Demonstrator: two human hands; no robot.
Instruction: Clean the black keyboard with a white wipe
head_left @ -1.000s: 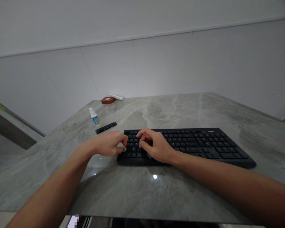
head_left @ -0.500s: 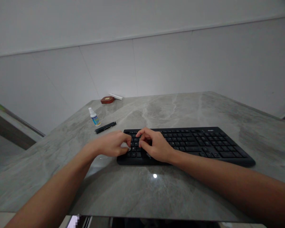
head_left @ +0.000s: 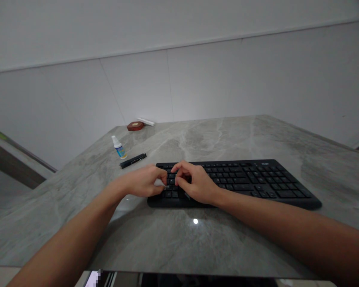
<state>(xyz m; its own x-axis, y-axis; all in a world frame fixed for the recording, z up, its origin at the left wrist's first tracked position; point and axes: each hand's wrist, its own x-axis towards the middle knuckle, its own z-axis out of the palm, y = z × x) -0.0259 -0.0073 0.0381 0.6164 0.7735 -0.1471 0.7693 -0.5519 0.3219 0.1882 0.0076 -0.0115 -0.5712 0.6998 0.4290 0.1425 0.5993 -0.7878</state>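
A black computer keyboard [head_left: 242, 175] lies on the stone-patterned table. My left hand [head_left: 145, 181] is closed over the keyboard's left end, gripping a small white wad, like a tissue [head_left: 159, 183]. Most of that wad is hidden by my fingers and thumb. Just to its right, my right hand [head_left: 196, 183] rests over the left part of the keys. Its fingers are curled, with a gap between thumb and forefinger, and nothing shows in them. The lower fingers of this hand are partly hidden.
Beyond my left hand lie a black pen-like object [head_left: 133, 160] and a small white spray bottle [head_left: 119, 147] with a blue label. Farther back are a reddish-brown case [head_left: 135, 126] and a white strip [head_left: 146, 121]. A pale wall [head_left: 212, 83] stands behind the table [head_left: 155, 239].
My left hand has shifted slightly right over the keys, with the white wad still in its grip. My right hand and the keyboard stay where they were.
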